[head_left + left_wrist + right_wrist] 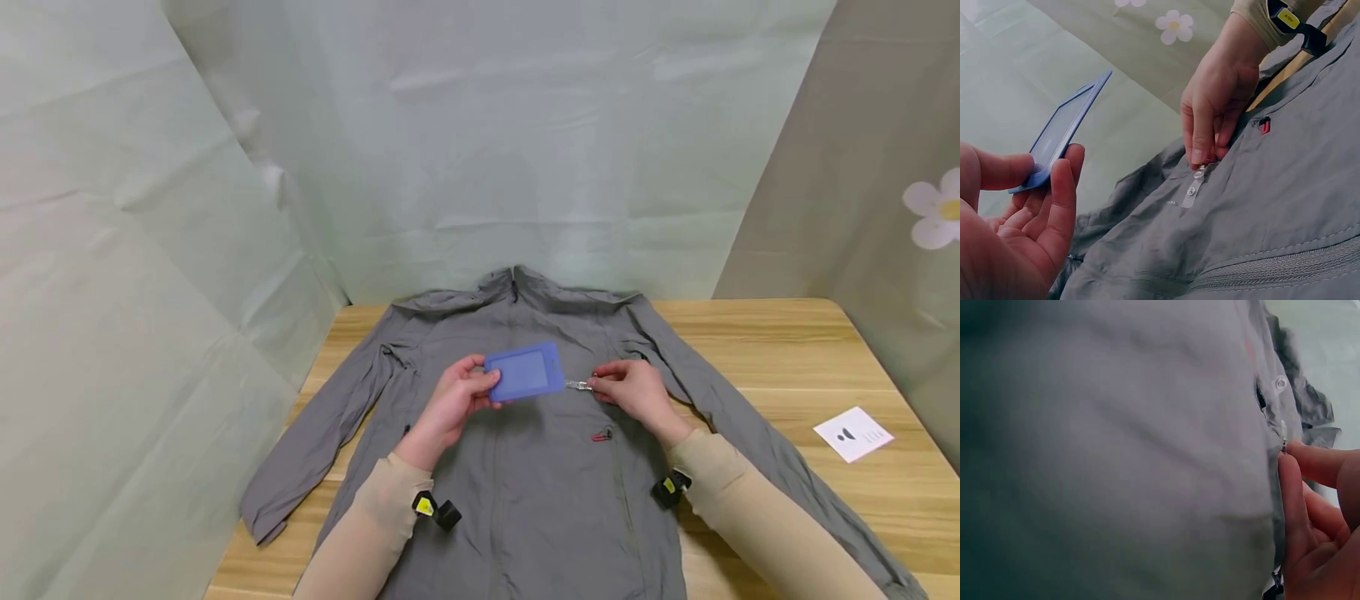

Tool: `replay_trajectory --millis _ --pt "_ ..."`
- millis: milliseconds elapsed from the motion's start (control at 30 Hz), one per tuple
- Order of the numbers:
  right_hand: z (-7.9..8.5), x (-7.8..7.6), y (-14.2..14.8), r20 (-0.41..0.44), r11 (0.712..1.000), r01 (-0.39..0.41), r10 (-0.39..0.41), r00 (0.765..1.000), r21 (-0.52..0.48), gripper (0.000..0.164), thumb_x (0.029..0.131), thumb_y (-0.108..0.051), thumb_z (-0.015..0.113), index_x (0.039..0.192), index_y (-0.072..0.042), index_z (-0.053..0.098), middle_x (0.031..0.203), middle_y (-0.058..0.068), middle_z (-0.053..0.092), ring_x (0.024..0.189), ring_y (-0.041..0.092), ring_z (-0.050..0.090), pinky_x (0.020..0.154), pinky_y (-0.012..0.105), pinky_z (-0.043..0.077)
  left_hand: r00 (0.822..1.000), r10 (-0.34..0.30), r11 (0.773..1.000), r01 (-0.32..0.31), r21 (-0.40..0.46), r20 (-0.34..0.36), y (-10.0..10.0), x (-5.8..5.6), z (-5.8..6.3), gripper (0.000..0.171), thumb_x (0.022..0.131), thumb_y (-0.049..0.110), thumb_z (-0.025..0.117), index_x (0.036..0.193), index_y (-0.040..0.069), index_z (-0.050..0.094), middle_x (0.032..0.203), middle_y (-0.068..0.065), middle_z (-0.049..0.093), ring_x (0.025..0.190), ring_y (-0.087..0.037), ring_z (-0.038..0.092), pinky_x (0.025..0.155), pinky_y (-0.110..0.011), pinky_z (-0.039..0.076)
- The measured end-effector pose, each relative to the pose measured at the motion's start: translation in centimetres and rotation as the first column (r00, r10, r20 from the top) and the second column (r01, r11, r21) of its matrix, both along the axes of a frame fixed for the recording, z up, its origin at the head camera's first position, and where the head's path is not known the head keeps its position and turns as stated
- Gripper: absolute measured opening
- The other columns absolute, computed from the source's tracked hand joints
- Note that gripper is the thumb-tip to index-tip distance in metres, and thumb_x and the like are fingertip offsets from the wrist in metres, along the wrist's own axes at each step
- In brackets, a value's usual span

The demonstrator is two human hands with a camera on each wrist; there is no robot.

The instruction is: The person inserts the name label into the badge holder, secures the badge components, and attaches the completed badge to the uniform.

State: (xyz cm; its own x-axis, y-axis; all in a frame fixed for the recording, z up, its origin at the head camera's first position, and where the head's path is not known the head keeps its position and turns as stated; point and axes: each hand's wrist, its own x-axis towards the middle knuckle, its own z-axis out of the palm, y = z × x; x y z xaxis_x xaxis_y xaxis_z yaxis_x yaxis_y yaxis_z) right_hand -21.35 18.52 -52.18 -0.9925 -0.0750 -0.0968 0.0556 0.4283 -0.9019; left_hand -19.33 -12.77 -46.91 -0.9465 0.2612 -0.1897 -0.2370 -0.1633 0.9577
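Observation:
My left hand pinches a blue badge holder by its left end, thumb on top. The holder has a clear window and a slot at its right end; in the left wrist view it stands tilted above the jacket. My right hand pinches a badge clip with a clear plastic snap strap; its fingertips hide most of the clip. In the left wrist view the strap hangs apart from the holder. Beneath both hands a grey jacket lies spread out, front up.
A white card with dark print lies on the wooden table at the right. A red zipper pull shows on the jacket below my right hand. Pale sheets hang behind the table and along the left side.

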Motion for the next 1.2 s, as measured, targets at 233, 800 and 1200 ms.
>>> replay_trajectory --millis 233,800,1200 --pt "-0.1 -0.1 0.2 -0.044 0.999 0.007 -0.005 0.999 0.039 0.028 0.095 -0.014 0.083 0.115 0.006 0.078 0.092 0.013 0.080 0.074 0.017 0.078 0.065 0.025 0.062 1.000 0.007 1.000 -0.006 -0.004 0.005 0.3 -0.3 -0.3 0.018 0.104 0.003 0.064 0.119 -0.002 0.056 0.087 -0.008 0.077 0.072 -0.016 0.076 0.064 -0.024 0.059" --pt "4.0 1.2 0.6 0.107 0.909 -0.017 0.067 0.992 -0.416 0.054 0.112 -0.030 0.061 0.147 0.011 0.055 0.126 0.023 0.071 0.101 0.014 0.075 0.089 0.028 0.063 0.884 0.077 0.976 -0.161 -0.146 -0.461 1.1 -0.7 -0.5 0.010 0.100 -0.011 0.068 0.101 -0.003 0.061 0.108 -0.020 0.076 0.095 -0.024 0.075 0.087 -0.042 0.063" --pt "5.8 2.5 -0.9 0.123 0.808 -0.054 0.154 0.980 -0.586 0.060 0.113 -0.035 0.058 0.148 0.014 0.051 0.117 0.004 0.075 0.106 0.015 0.074 0.094 0.027 0.061 0.327 -0.153 0.899 -0.347 -0.269 -0.933 1.1 -2.1 0.7 0.026 0.096 -0.022 0.064 0.095 0.004 0.068 0.120 -0.017 0.076 0.124 -0.035 0.070 0.102 -0.039 0.059"
